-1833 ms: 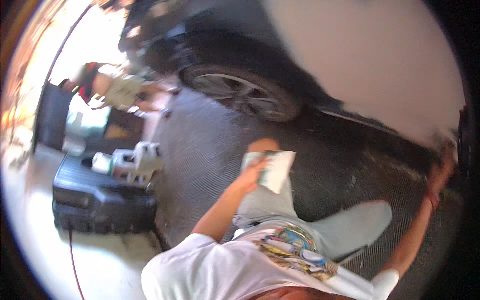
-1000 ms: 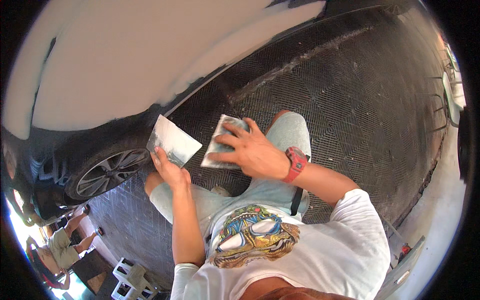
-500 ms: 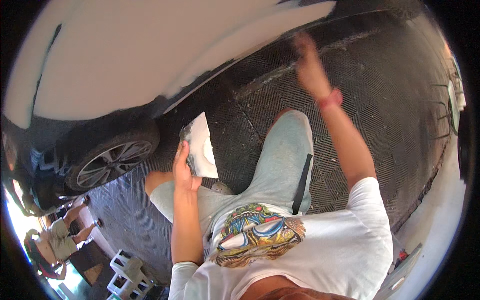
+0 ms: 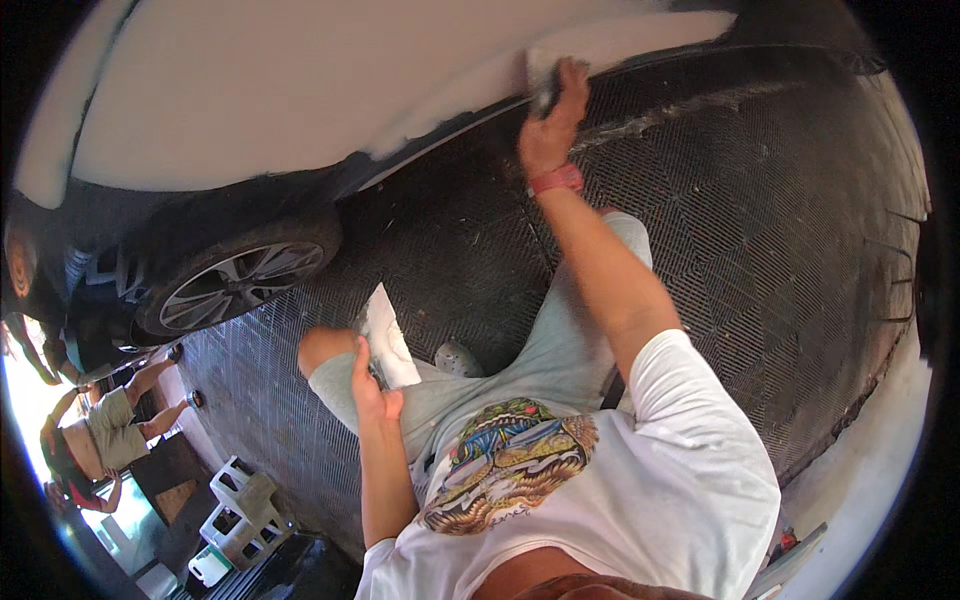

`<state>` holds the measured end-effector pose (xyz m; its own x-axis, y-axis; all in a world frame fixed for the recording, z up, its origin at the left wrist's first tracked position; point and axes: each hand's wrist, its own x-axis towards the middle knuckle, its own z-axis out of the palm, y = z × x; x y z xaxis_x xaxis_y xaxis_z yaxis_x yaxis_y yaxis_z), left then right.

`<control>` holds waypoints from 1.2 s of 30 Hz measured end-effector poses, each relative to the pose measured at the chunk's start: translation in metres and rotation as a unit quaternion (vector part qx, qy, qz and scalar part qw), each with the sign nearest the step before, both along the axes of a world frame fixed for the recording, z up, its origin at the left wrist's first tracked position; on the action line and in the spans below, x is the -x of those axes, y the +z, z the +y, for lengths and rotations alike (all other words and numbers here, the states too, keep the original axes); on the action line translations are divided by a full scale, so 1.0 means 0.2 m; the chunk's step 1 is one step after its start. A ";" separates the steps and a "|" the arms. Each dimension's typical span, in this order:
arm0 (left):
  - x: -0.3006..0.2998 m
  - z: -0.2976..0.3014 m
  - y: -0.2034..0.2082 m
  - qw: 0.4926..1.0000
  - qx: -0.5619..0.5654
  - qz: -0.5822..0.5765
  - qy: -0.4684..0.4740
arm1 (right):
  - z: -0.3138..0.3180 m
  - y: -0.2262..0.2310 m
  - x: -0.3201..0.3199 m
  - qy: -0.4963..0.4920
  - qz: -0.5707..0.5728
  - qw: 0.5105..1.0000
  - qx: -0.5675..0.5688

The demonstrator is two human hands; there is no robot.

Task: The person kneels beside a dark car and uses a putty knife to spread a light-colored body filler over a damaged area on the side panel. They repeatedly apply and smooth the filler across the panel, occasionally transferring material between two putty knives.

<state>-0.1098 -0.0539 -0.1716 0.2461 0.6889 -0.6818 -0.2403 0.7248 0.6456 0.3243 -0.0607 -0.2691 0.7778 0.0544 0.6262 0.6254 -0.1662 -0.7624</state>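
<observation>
My left hand (image 4: pixel 374 392) grips the edge of a thin flat plate (image 4: pixel 396 345) smeared with white paste, held over my bent left leg. Ahead, my right hand (image 4: pixel 556 125) reaches up to the lower edge of a car's side panel (image 4: pixel 270 90), which is coated pale pinkish white. In its fingers is a flat spreader (image 4: pixel 543 72), light with a dark part, blurred by motion. The spreader overlaps the panel's lower part; whether it touches cannot be made out.
A car wheel (image 4: pixel 240 288) stands at the left, under the dark bodywork. The floor (image 4: pixel 730 220) is dark ribbed tiling. Stacked white stools (image 4: pixel 238 512) and a white jug (image 4: pixel 209 566) are at the lower left. Beyond them is another person (image 4: pixel 105 435). A pale wall (image 4: pixel 850 490) runs along the right.
My right hand has swung left to the car panel, and the spreader now shows in it. My left hand and the plate have dropped slightly. The view has shifted a little.
</observation>
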 end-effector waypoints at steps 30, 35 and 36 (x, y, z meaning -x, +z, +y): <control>-0.38 0.27 -0.11 0.954 -0.291 0.073 -0.022 | -0.58 0.73 1.11 0.443 -0.130 0.748 0.477; -0.44 0.29 0.01 0.980 -0.147 -0.078 -0.110 | -0.55 0.98 1.15 0.519 -0.061 0.784 0.334; -0.46 0.29 0.01 0.981 -0.112 -0.102 -0.121 | -0.53 0.96 1.14 0.538 -0.033 0.785 0.304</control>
<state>-0.0168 0.0039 -0.1691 0.5359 0.7203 -0.4404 -0.2191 0.6224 0.7514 0.0963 -0.1658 -0.0771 0.0430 0.9627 0.2671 0.6885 0.1651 -0.7062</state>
